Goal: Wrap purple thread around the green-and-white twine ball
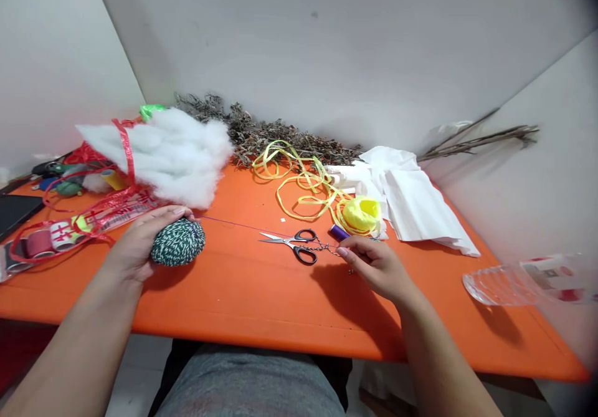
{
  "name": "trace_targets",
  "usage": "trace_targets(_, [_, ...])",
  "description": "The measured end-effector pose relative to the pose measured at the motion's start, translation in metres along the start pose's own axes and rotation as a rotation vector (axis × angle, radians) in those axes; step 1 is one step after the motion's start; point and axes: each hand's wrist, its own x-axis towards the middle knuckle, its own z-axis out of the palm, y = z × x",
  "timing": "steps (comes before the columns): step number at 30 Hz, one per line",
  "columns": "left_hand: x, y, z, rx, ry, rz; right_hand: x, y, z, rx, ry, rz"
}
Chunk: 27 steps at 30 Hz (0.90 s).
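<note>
Left of the scissors point(290, 240), the left hand point(139, 240) curls its fingers around a ball point(178, 242), from which purple thread point(222, 220) stretches toward the scissors. Right of the scissors, the right hand point(377, 268) pinches its fingers nearly together, their hold too small to tell, near a spool point(339, 233).

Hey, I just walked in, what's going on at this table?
A person's left hand holds a round ball of dark-green-and-white yarn above the orange table. A thin purple thread stretches from the ball toward the right hand, whose fingers are pinched together; exactly what they grip is too small to tell. Between the hands lie black-handled metal scissors, blades slightly open.
</note>
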Motion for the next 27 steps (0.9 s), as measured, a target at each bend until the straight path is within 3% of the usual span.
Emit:
trace_targets(6, [0.003,0.006,-0.01,0.09,0.087,0.054,0.001,0.003,-0.003,-0.023,0.031,-0.02])
trace_targets(9, [-0.006,0.015,-0.005,0.268,0.043,0.214,0.002,-0.001,-0.002,-0.062,0.015,-0.05])
trace_targets(10, [-0.012,0.017,0.003,0.39,-0.043,0.307,0.003,-0.003,-0.002,-0.085,0.007,-0.078])
trace_targets(12, [-0.027,0.016,0.029,0.609,-0.334,0.44,0.004,-0.011,0.001,-0.14,-0.004,-0.162])
trace_targets(14, [-0.043,0.008,0.066,0.718,-0.655,0.513,0.006,-0.02,0.004,-0.18,-0.011,-0.261])
trace_targets(15, [-0.05,0.003,0.086,0.761,-0.754,0.547,0.006,-0.025,0.006,-0.184,-0.016,-0.303])
trace_targets(18, [-0.061,-0.014,0.133,0.974,-0.888,0.594,0.007,-0.034,0.009,-0.166,-0.033,-0.363])
trace_targets(20, [-0.061,-0.019,0.143,0.999,-0.914,0.588,0.005,-0.032,0.011,-0.174,-0.018,-0.353])
trace_targets(23, [-0.05,-0.019,0.123,0.956,-0.862,0.545,0.002,-0.018,0.013,-0.208,0.055,-0.271])
trace_targets(27, [-0.029,-0.015,0.066,0.863,-0.692,0.413,-0.003,0.006,0.015,-0.207,0.123,-0.189])
